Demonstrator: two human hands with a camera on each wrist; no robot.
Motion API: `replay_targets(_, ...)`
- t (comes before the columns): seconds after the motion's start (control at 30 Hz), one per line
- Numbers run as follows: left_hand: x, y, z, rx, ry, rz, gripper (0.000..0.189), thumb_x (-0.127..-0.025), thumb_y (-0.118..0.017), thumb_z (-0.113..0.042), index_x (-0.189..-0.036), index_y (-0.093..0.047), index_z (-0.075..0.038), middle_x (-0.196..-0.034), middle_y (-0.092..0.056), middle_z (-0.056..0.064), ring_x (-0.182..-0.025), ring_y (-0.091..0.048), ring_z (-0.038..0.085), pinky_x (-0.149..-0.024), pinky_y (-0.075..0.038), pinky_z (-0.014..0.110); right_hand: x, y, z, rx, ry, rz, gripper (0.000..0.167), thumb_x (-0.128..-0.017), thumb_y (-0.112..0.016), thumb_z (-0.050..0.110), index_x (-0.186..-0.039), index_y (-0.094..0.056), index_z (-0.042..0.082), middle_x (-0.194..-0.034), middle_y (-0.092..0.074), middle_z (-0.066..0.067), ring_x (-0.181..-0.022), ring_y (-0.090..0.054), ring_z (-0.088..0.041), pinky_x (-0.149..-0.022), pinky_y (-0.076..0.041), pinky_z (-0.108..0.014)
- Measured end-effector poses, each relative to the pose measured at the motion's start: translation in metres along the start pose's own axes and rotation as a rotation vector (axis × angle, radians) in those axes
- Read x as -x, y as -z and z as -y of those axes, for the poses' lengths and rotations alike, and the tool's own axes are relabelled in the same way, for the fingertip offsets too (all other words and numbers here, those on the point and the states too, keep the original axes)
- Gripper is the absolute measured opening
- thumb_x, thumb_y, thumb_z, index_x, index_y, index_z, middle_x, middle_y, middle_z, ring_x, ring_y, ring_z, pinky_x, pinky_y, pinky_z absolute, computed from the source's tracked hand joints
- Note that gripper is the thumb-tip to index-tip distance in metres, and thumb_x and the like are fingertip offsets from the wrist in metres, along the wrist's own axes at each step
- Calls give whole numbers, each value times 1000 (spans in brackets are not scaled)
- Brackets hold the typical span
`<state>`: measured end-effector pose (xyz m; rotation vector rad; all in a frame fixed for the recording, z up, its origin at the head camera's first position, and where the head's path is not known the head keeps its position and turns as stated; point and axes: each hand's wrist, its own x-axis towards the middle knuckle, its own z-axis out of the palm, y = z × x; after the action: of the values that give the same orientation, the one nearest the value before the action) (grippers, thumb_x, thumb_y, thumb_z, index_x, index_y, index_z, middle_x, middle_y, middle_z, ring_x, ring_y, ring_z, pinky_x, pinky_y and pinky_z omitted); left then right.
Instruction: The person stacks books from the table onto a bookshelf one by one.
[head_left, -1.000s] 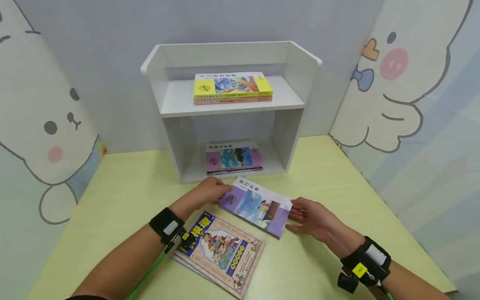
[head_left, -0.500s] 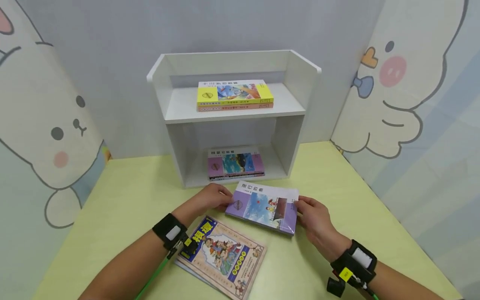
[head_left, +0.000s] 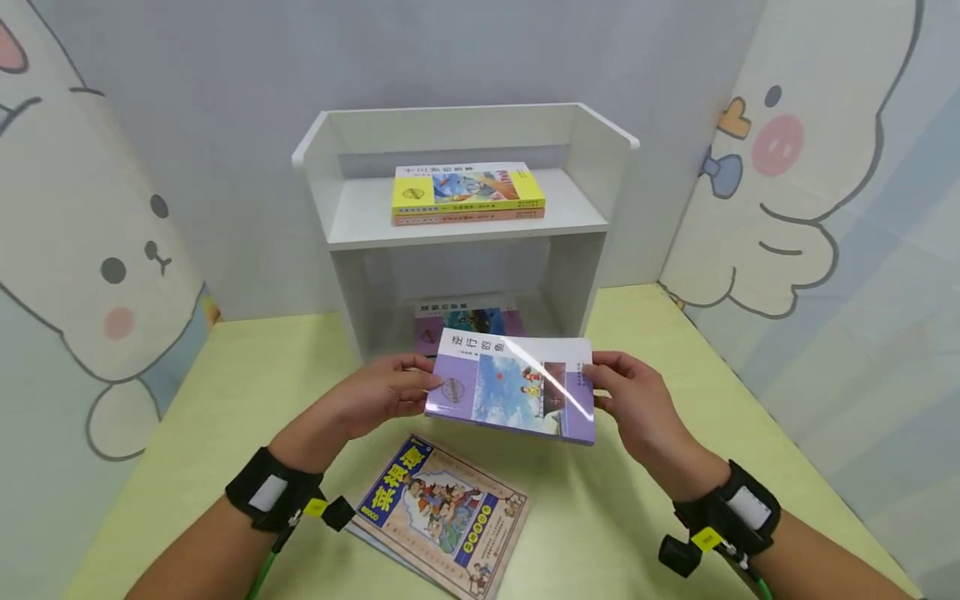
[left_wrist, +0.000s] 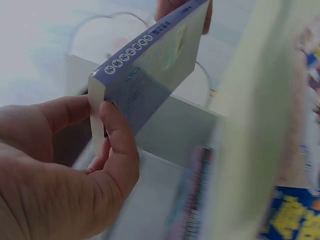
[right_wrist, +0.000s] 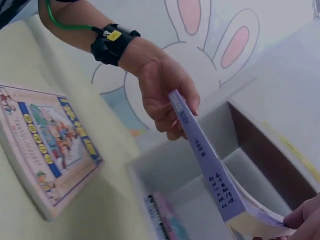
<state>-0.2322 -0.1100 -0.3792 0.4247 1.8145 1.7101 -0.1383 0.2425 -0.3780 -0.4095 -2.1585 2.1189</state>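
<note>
A purple and white paperback book (head_left: 513,387) with a sky picture on its cover is lifted above the table, in front of the shelf's lower opening. My left hand (head_left: 382,392) pinches its left end, and my right hand (head_left: 637,408) pinches the right end. In the left wrist view, the left fingers (left_wrist: 120,135) and thumb grip the short edge of the book (left_wrist: 155,75). The right wrist view shows the book's purple spine (right_wrist: 202,155) between both hands. Below it, a pinkish comic-style book (head_left: 442,517) lies on another book on the table.
A white two-level shelf (head_left: 468,237) stands against the back wall. Its upper level bears a yellow book (head_left: 468,187) on an orange one. More books, topped by a purple one (head_left: 427,325), lie in the lower level, partly hidden by the lifted book.
Both hands have raised the purple book off the table and towards the shelf; it now overlaps the lower stack in the head view. The right hand has closed on its right end.
</note>
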Motion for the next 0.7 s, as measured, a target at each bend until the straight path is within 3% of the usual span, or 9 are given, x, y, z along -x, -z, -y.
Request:
replay_targets(0.2,33,8,-69,26,-128,-32,27,-113,-61,-9,-135,-56,6,-117,-73,10,-97,-76,18,-88,-63,29,-9,-5,72,-82,116,109,29,-112,-67,23,-130,-62,0,-120,-63,-6,-103,-62,-18,-86,-58,-25)
replay_targets(0.37,38,19,-125,36,-187,-103,25,-114,-62,-13,-134,-59,2,-120,-77,8,-100,-77,18,-87,-62,25,-32,-14,134,-200,154,191,24,-113,-67,24,-122,-65,2,-116,-60,-7,-103,-57,-19,-83,-56,-23)
replay_targets(0.53,23,31,-168,43,-222,-209,28,-112,-68,-20,-132,-67,0,-117,-79,6,-99,-72,18,-84,-60,22,-65,-27,182,-191,195,171,26,-113,-65,25,-125,-65,2,-119,-57,-8,-106,-53,-19,-80,-52,-21)
replay_targets(0.7,-11,38,-195,0,-244,-315,34,-112,-67,-23,-135,-67,1,-122,-72,9,-102,-63,20,-82,-56,21,-105,-38,213,-218,136,107,28,-112,-68,25,-130,-67,4,-125,-59,-9,-111,-56,-20,-81,-56,-22)
